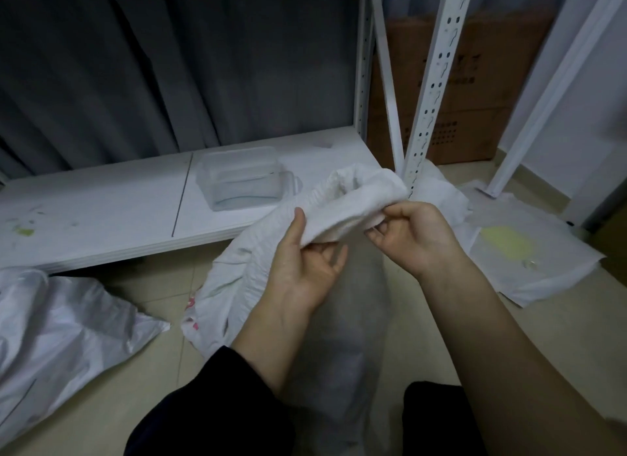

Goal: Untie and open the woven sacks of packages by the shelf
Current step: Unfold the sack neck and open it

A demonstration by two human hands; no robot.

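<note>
A white woven sack [244, 272] lies on the floor in front of me, its mouth [359, 191] lifted and rolled into a thick cuff near the shelf post. My left hand [305, 262] grips the cuff from below, thumb on top of the fabric. My right hand [410, 238] pinches the right side of the same cuff with curled fingers. A second white sack [57, 333] lies crumpled on the floor at the left, apart from both hands. No tie or knot is visible on the held sack.
A low white shelf board [112, 214] carries a clear plastic box [241, 180]. White perforated shelf posts [431, 92] stand right behind the sack. A brown carton [475, 92] sits behind them. White paper with a yellow patch [509, 248] lies on the floor at right.
</note>
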